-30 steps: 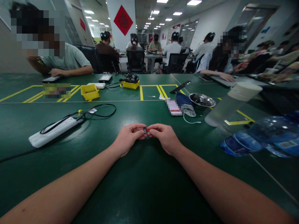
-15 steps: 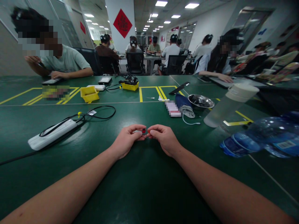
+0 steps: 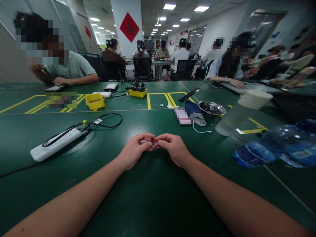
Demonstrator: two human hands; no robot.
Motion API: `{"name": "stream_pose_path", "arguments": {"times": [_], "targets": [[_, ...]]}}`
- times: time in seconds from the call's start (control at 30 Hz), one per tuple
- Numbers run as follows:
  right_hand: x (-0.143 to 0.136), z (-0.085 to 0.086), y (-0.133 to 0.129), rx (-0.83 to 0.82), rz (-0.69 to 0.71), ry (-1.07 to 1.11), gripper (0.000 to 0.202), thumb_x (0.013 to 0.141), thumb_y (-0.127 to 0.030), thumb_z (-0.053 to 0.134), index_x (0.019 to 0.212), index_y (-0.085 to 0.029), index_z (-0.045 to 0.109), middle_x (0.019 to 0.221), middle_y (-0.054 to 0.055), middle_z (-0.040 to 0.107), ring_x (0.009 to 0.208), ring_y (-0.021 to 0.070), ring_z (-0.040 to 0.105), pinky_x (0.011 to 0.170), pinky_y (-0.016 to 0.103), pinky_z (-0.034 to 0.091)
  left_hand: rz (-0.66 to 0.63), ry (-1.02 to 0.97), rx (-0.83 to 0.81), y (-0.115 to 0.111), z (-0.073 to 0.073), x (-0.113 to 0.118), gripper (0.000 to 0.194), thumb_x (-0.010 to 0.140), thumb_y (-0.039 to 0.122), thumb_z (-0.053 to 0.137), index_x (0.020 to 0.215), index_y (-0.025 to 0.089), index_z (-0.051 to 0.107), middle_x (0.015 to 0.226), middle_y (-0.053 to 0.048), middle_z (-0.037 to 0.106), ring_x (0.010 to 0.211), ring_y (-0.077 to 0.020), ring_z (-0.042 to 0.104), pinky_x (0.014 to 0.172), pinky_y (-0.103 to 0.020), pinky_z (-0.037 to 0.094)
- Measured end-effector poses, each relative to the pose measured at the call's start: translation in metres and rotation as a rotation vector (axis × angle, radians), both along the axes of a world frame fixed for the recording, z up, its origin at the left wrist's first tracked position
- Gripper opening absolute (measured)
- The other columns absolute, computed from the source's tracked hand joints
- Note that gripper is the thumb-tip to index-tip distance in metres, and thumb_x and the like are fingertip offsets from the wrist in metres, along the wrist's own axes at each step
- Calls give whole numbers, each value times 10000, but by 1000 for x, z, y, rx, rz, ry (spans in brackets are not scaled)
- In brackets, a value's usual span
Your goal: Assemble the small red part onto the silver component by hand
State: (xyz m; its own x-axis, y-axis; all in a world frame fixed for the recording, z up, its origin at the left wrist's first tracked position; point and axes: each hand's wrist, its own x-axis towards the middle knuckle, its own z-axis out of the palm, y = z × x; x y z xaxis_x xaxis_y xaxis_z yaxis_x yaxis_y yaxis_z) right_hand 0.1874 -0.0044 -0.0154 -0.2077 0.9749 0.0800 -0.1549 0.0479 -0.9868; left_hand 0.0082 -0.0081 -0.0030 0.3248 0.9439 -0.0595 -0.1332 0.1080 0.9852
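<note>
1. Inspecting the central pieces first: a tiny dark-and-red piece (image 3: pixel 152 140) and a small orange-red piece (image 3: pixel 157 141) sit between the fingertips, raised above the worktop (image 3: pixel 153 204). They are very near each other; whether they touch or are joined cannot be told at this scale.

2. Left hand (image 3: pixel 134 150): narrow, thumb and forefinger pinching the dark-and-red piece, which shows past the fingertips.

3. Right hand (image 3: pixel 174 148): narrow, thumb and forefinger pinching the orange-red piece. The fingertips of both hands nearly meet. This arrangement would suit close alignment of the pieces, in my judgement; fingers partly hide both, so fit and orientation are unverified.

4. Beyond the hands, to the right: a blurred pink-and-white flat item (image 3: pixel 183 116), beside a blue pouch (image 3: pixel 192 108) and a metal bowl (image 3: pixel 212 115) with dark contents. A pale cable (image 3: pixel 204 132) lies nearer. Further right, a frosted bottle (image 3: pixel 228 120) with a cream lid leans in view, and clear blue plastic bottles (image 3: pixel 254 153) lie on their sides.

5. To the left: a white power strip (image 3: pixel 55 146) with looped black cable (image 3: pixel 116 126). Farther back, an open yellow tray (image 3: pixel 95 103) and a yellow bin (image 3: pixel 137 93) heaped with black cables.

6. Across the worktop, at left, a seated person (image 3: pixel 79 67) rests a forearm on it.
</note>
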Motion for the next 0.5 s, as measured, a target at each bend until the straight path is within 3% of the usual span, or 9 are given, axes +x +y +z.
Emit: {"name": "stream_pose_path", "arguments": {"times": [0.5], "targets": [[0, 0, -1, -40, -27, 40, 197, 703, -254, 737, 869, -158, 688, 801, 49, 716, 721, 166, 675, 719, 321, 517, 16, -127, -106, 1, 1, 1, 238, 779, 142, 655, 1017, 146, 644, 938, -80, 689, 803, -126, 678, 752, -225, 546]]}}
